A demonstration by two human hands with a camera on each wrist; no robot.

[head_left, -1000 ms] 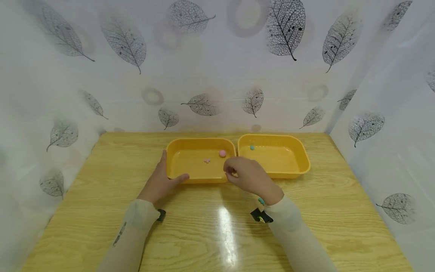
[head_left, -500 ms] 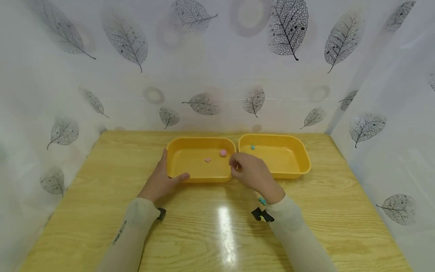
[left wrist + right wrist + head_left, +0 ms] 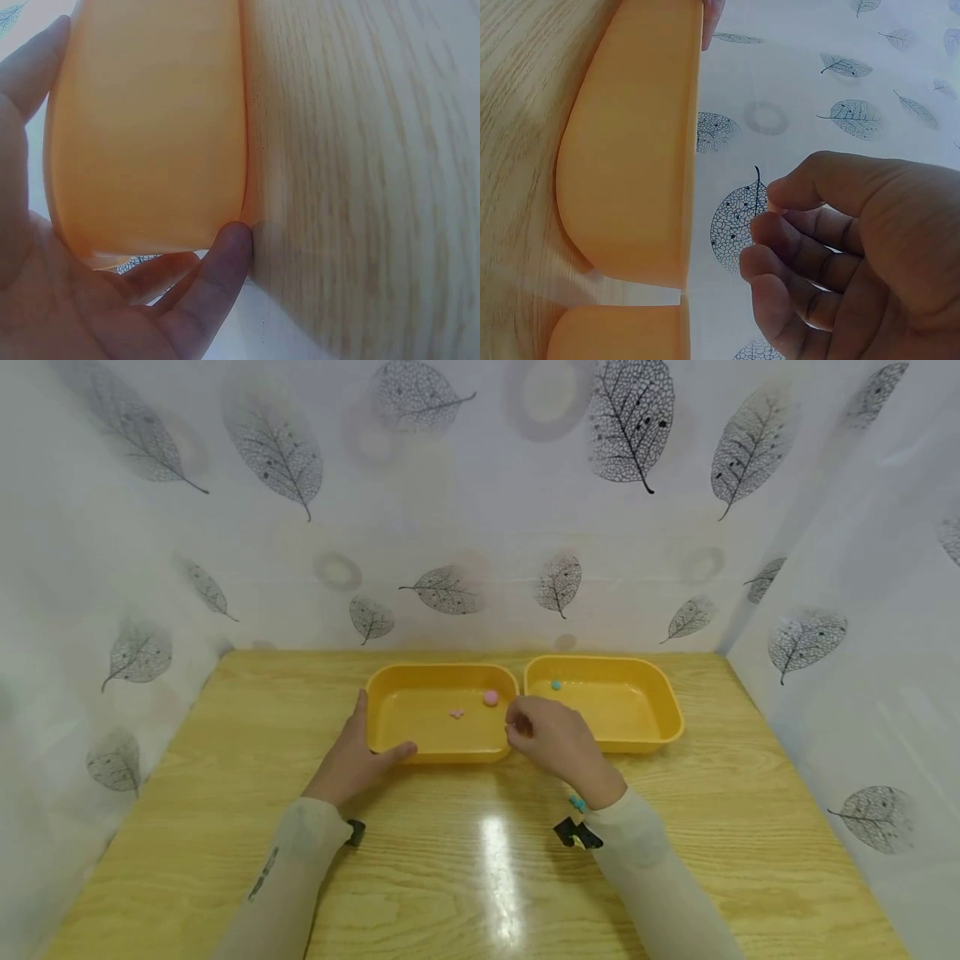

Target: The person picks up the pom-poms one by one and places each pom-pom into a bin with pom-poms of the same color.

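My left hand (image 3: 351, 762) grips the left end of a yellow plastic tray (image 3: 420, 758), thumb along the near side and fingers at the outer end. Inside that tray lie a pink ball (image 3: 491, 697) and some tiny pink pieces (image 3: 457, 714). Over the gap between this tray and a second yellow tray (image 3: 630, 747), my right hand (image 3: 558, 739) hovers with curled fingers. In the right wrist view its thumb and forefinger tips meet around a small pink piece (image 3: 775, 209), mostly hidden. A teal ball (image 3: 556, 685) sits in the second tray's back left corner.
Small teal pieces (image 3: 577, 803) lie on the wooden table (image 3: 420, 877), beside the right wrist. Behind and at both sides hangs a white curtain (image 3: 480, 527) with leaf prints. The two trays stand side by side near the table's back edge.
My right hand has shifted slightly right and back, from over the left tray's near right corner toward the gap between the trays. The left hand and the trays stay put.
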